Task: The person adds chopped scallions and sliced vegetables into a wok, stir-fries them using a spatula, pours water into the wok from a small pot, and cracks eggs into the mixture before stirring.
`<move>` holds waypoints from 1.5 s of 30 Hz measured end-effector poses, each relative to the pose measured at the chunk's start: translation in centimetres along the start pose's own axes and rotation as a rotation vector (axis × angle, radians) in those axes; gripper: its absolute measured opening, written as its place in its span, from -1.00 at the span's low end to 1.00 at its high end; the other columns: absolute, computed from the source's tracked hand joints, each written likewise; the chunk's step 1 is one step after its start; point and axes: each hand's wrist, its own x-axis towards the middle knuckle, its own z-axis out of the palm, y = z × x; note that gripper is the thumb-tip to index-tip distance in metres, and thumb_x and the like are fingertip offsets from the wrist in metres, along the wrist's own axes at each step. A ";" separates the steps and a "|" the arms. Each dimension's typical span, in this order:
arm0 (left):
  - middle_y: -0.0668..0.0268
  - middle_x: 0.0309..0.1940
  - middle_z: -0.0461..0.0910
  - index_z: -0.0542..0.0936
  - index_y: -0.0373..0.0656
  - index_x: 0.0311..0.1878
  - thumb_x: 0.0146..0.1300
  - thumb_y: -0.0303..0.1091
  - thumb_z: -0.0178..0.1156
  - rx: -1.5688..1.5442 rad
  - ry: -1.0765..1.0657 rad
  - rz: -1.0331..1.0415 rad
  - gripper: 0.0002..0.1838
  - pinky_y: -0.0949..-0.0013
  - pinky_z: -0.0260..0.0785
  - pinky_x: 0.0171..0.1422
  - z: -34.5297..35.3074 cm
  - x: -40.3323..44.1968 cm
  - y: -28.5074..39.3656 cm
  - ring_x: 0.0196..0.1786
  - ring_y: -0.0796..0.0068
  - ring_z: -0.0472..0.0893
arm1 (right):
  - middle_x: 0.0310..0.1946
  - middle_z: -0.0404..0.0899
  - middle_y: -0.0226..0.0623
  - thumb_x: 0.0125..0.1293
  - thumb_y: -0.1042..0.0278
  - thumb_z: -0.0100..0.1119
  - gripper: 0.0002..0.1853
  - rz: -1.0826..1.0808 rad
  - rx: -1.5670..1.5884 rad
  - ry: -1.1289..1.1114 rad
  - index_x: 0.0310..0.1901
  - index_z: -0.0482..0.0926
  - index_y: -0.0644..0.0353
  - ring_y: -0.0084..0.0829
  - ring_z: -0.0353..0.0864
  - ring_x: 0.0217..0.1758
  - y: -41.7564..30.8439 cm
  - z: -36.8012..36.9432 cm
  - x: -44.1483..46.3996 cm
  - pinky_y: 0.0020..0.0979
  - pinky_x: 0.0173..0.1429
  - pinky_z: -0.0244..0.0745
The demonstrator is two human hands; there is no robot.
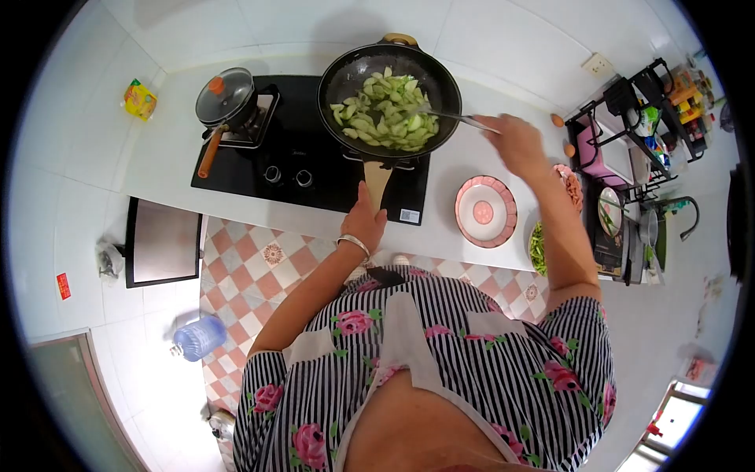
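A black wok sits on the right side of the stove, full of sliced pale-green vegetable pieces. My left hand is closed around the wok's light wooden handle. In my right hand, slightly blurred, is a metal spatula, its far end among the slices. Below that hand, a pink-rimmed bowl rests on the counter with nothing in it.
A small lidded pan with an orange-brown handle stands on the left burner of the black stove. Chopped greens and a plate of reddish meat lie on the right, partly behind my arm. Eggs sit by the rack.
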 end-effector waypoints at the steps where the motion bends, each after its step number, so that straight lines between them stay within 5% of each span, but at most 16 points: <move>1: -0.17 -0.18 0.55 -0.10 -0.31 0.41 0.20 -0.22 0.12 0.003 0.017 0.017 -0.16 0.07 0.41 -0.05 0.3 0.1 -0.3 -0.15 -0.11 0.56 | -0.36 0.57 -0.28 0.24 0.22 0.12 -0.71 0.005 -0.005 -0.015 0.00 0.59 -0.22 -0.21 0.59 -0.25 0.6 -1.7 -0.9 -0.22 -0.21 0.49; 7: -0.11 -0.12 0.55 -0.11 -0.29 0.41 0.19 -0.21 0.14 0.019 -0.024 -0.022 -0.14 0.09 0.41 0.01 0.0 0.0 0.1 -0.12 -0.05 0.58 | -0.33 0.61 -0.26 0.25 0.20 0.10 -0.74 -0.027 -0.107 -0.147 -0.04 0.62 -0.18 -0.21 0.62 -0.22 0.0 -1.7 -0.9 -0.19 -0.21 0.50; 15: -0.11 -0.19 0.57 -0.09 -0.31 0.41 0.18 -0.22 0.14 0.024 0.010 0.001 -0.15 0.08 0.42 -0.02 0.3 0.2 -0.4 -0.16 -0.05 0.58 | -0.32 0.66 -0.23 0.25 0.10 0.07 -0.76 0.215 -0.159 -0.011 -0.14 0.65 -0.09 -0.17 0.66 -0.19 -0.4 0.4 7.2 -0.23 -0.17 0.55; 21: -0.12 -0.16 0.56 -0.08 -0.31 0.40 0.19 -0.22 0.14 0.010 0.027 0.017 -0.16 0.08 0.41 -0.01 0.4 0.0 -0.5 -0.13 -0.06 0.58 | -0.24 0.65 -0.21 0.22 0.17 0.05 -0.73 0.333 -0.117 -0.385 -0.28 0.63 0.18 -0.12 0.64 -0.17 5.2 2.9 14.9 -0.22 -0.10 0.52; 22: -0.12 -0.15 0.55 -0.08 -0.31 0.40 0.19 -0.22 0.14 0.010 0.029 0.017 -0.16 0.08 0.41 -0.01 0.5 0.0 -0.5 -0.13 -0.06 0.57 | -0.37 0.65 -0.17 0.19 0.15 0.09 -0.76 -0.351 -0.349 -0.457 -0.30 0.66 0.09 -0.15 0.63 -0.30 10.3 8.3 18.0 -0.22 -0.20 0.50; 25: -0.16 -0.14 0.54 -0.08 -0.29 0.41 0.20 -0.22 0.13 0.001 0.032 0.018 -0.17 0.06 0.41 -0.02 0.4 0.0 -0.4 -0.13 -0.10 0.57 | -0.26 0.65 -0.25 0.21 0.07 0.09 -0.73 0.144 0.188 -0.419 -0.23 0.66 0.02 -0.16 0.62 -0.18 5.6 9.2 15.9 -0.25 -0.10 0.51; 28: -0.17 -0.14 0.54 -0.08 -0.28 0.41 0.21 -0.21 0.12 -0.002 0.038 0.020 -0.17 0.05 0.41 -0.03 -0.1 -0.5 0.2 -0.13 -0.11 0.56 | -0.27 0.65 -0.27 0.20 -0.03 0.11 -0.73 0.200 0.156 -0.110 -0.22 0.67 -0.12 -0.21 0.62 -0.16 0.0 6.6 11.5 -0.23 -0.09 0.52; 33: -0.16 -0.17 0.55 -0.08 -0.29 0.41 0.20 -0.22 0.13 0.017 0.014 -0.012 -0.17 0.05 0.42 -0.05 0.0 -0.2 0.3 -0.16 -0.10 0.58 | -0.26 0.66 -0.31 0.22 -0.06 0.08 -0.71 0.165 0.081 0.018 -0.21 0.68 -0.14 -0.26 0.63 -0.12 1.6 3.6 10.9 -0.24 -0.13 0.54; 38: -0.15 -0.19 0.56 -0.07 -0.31 0.40 0.20 -0.22 0.13 0.000 0.044 0.018 -0.17 0.05 0.43 -0.06 0.1 -0.2 0.0 -0.19 -0.10 0.58 | -0.21 0.66 -0.41 0.26 -0.07 0.04 -0.69 0.320 -0.101 -0.084 -0.19 0.67 -0.11 -0.29 0.64 -0.12 2.3 4.7 16.5 -0.25 -0.11 0.54; 45: -0.17 -0.15 0.55 -0.08 -0.31 0.41 0.20 -0.22 0.13 0.012 0.021 0.003 -0.17 0.05 0.42 -0.04 -0.1 -0.3 0.2 -0.15 -0.11 0.57 | -0.20 0.64 -0.34 0.30 0.03 0.02 -0.74 -0.046 0.070 -0.069 -0.11 0.64 -0.16 -0.22 0.61 -0.10 -4.0 6.0 14.3 -0.22 -0.12 0.53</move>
